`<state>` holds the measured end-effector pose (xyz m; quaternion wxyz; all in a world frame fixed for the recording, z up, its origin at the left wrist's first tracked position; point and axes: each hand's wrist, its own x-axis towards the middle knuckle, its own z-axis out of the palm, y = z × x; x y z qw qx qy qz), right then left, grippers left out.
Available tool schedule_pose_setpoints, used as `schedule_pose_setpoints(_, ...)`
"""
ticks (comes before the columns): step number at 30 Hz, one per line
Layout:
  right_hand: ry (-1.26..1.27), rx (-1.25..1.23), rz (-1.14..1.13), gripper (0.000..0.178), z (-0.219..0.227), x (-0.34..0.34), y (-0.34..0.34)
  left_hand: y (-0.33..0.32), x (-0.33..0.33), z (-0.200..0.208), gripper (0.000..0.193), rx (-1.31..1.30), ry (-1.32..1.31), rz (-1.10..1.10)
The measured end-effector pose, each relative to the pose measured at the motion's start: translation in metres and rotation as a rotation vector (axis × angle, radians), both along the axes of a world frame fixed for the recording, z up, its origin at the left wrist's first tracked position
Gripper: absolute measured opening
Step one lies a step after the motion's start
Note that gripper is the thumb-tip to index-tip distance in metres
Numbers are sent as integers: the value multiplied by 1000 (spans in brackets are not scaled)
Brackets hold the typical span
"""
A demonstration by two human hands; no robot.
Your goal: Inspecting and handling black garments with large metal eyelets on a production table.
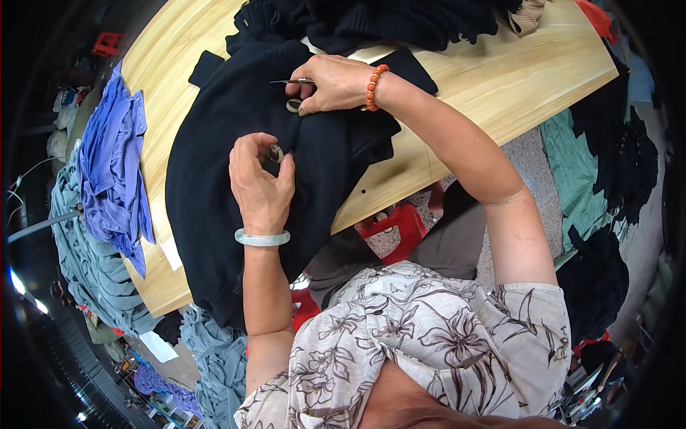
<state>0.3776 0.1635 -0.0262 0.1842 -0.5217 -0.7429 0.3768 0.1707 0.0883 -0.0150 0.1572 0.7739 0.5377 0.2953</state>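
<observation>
A black garment [214,157] lies spread over the wooden table [400,161] in front of me. My left hand [261,175], with a pale bangle at its wrist, pinches a round dark button [276,152] on the garment between thumb and fingers. Just beyond it, my right hand [332,82] is closed around small scissors [286,81], their thin pointed metal end sticking out to the left. Below the blades, by the right thumb, sits another round button [294,106] with a light rim. Most of the scissors is hidden by my fingers.
More black knitwear [371,25] is heaped at the table's far side. Purple garments [111,164] hang over the left edge, grey-green clothes [86,243] beside them. A red stool [396,232] stands beneath the near edge. Green cloth [572,179] and black cloth [614,143] are piled at right.
</observation>
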Motion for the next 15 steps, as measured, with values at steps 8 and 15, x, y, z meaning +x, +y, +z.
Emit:
schedule_pose_setpoints(8,340,-88,34,26,-21,1,6,7,-11,-2,27,53,11,-44)
schedule_pose_setpoints(15,814,-455,-163,22,-9,8,-13,15,-39,-2,27,66,-6,-135)
